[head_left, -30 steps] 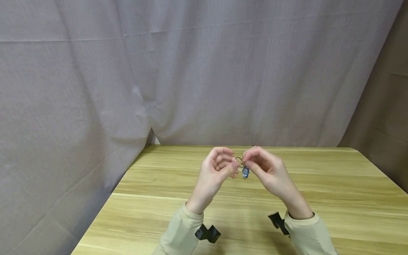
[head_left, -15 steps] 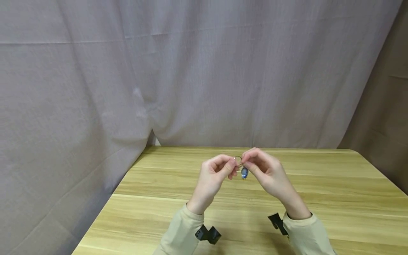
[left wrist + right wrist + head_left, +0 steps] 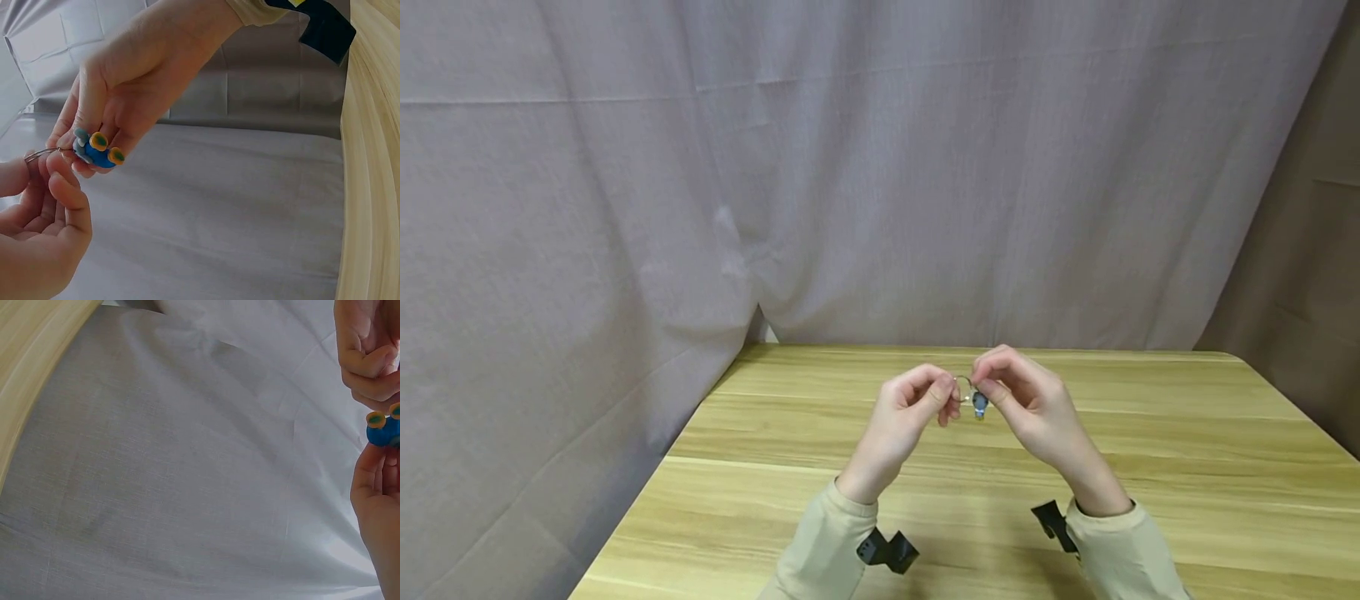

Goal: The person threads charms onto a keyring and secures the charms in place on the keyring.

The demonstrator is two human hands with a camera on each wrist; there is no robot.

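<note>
no writing or brand shows on anything here. the blue charm [image 3: 97, 150] is small and rounded, with two orange-rimmed green spots and a pale blue part, and hangs on a thin metal key ring [image 3: 42, 154]. both are held in the air above the wooden counter [image 3: 1150, 450], between the two hands. the right hand [image 3: 1026, 400] pinches the charm in its fingertip grip; the left hand [image 3: 910, 404] pinches the ring. the head view shows the charm only as a blue speck; the left wrist view shows its colours and the ring; the right wrist view catches just its edge against the grey curtain [image 3: 880, 167].
</note>
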